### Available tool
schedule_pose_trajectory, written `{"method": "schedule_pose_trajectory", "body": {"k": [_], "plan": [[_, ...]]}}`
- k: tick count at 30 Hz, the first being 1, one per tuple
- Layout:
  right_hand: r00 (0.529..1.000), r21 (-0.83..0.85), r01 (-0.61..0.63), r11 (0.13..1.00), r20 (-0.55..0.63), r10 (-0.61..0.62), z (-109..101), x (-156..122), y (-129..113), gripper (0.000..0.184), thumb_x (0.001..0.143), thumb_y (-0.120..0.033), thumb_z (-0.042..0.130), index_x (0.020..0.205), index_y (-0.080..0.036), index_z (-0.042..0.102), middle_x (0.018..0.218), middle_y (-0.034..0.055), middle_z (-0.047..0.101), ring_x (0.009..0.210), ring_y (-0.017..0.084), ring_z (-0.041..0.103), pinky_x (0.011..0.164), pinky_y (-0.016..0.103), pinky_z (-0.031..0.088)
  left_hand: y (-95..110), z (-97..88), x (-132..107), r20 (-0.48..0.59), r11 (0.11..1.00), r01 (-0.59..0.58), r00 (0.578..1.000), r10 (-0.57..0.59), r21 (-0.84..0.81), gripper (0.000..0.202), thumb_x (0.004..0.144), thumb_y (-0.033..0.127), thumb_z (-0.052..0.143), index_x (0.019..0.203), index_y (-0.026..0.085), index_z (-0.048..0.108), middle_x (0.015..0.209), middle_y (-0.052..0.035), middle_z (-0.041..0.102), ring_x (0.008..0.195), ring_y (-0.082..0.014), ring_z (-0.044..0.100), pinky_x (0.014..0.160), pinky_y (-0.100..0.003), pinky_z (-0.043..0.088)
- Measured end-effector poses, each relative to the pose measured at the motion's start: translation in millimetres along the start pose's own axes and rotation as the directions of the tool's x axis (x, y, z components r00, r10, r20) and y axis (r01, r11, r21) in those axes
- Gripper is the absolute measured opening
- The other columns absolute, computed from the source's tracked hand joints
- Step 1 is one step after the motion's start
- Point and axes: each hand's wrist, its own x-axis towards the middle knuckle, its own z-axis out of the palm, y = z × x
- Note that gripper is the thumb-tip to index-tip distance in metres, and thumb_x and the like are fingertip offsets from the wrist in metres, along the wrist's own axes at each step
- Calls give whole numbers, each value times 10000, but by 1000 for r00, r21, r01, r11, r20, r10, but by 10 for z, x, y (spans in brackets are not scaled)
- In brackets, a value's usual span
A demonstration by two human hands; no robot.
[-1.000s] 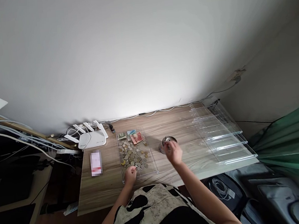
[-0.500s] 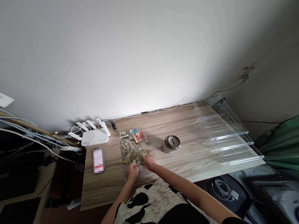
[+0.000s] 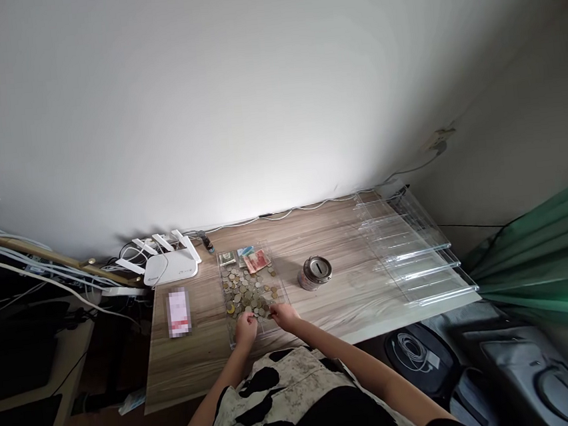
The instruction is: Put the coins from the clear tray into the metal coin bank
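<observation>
Rather indistinct coins by left hand and right hand, each grip indiscernible.

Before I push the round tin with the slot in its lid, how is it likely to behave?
Standing upright and looking squat on the flat desk, the tin would probably slide under a low, gentle push rather than tip. Its round side suggests it could roll if knocked over. Its weight is hard to judge, because the lid hides the inside.
</observation>
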Motion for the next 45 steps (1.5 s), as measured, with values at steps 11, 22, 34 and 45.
{"method": "schedule_pose_trajectory", "body": {"k": [11,22,34,45], "plan": [[625,49,-174,983,-766,149,-1221,-427,722,318,912,-260,415,1053,-161,682,953,103,696,903,199,588,784,272,414,49,-48,-52,-14,999,-32,999,33,43,210,748,110,509,899,168,643,784,-36,642,764,-162,611,724,-249,451],[645,61,-267,962,-730,226,-1261,-390,851,254,846,-242,464,919,-198,704,870,73,684,888,202,542,608,254,359,27,-48,-59,8,999,-44,999,44,7,231,743,82,520,930,138,642,771,-37,630,707,-143,594,678,-233,444],[950,-99,82,992,-292,-108,-505,-382,222,232,912,-243,437,1005,-227,649,1004,76,668,961,189,570,752,249,424,60,-45,-74,-13,999,-27,1000,28,17,220,728,77,513,894,162,630,764,-25,614,736,-149,598,710,-245,450],[1000,-268,23,963,12,-20,-58,-75,-37,223,787,-120,597,1002,-154,647,1056,129,658,1048,257,561,853,319,413,253,-143,-158,-19,976,-109,993,115,187,232,813,283,538,1001,162,603,934,-87,591,879,-207,572,778,-287,431]]}}
